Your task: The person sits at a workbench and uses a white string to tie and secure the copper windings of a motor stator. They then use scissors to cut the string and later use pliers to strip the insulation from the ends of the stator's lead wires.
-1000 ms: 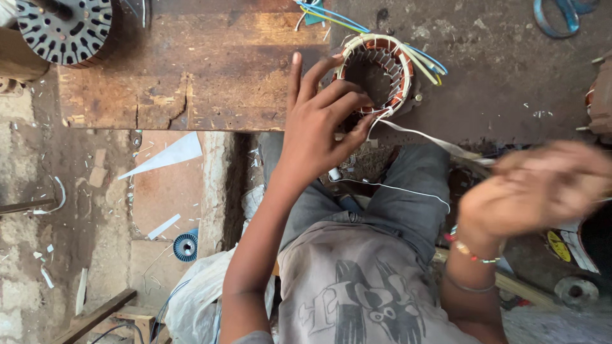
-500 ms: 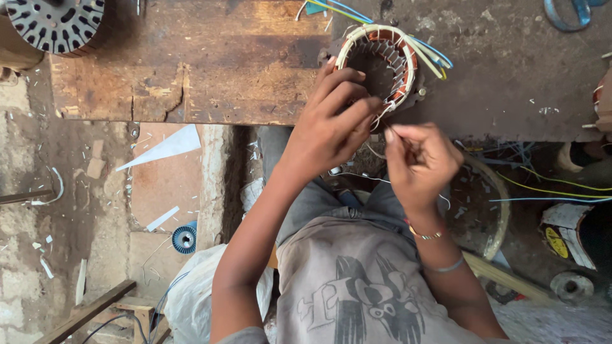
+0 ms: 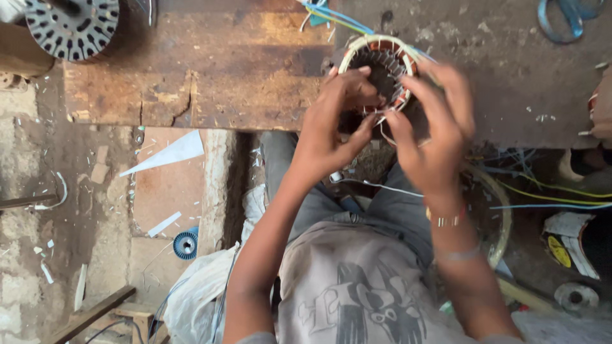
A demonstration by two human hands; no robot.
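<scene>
A round motor stator (image 3: 382, 64) with copper windings and pale binding lies on the worn wooden board (image 3: 210, 76) in front of me. My left hand (image 3: 331, 127) grips its near left rim with curled fingers. My right hand (image 3: 433, 134) is on its right rim, thumb and forefinger pinching a thin white thread (image 3: 376, 186) that trails down over my lap. Blue and yellow lead wires (image 3: 331, 16) stick out from the far side of the stator.
A second dark slotted stator core (image 3: 71, 25) sits at the board's far left. A blue tape roll (image 3: 186, 243) and white paper scraps (image 3: 169, 153) lie on the floor. Loose coloured wires (image 3: 542, 191) and a yellow-labelled can (image 3: 567, 245) are at right.
My right hand swung in from the far right to the stator's rim, bringing the thread with it. My left hand stayed on the stator. The view moved closer.
</scene>
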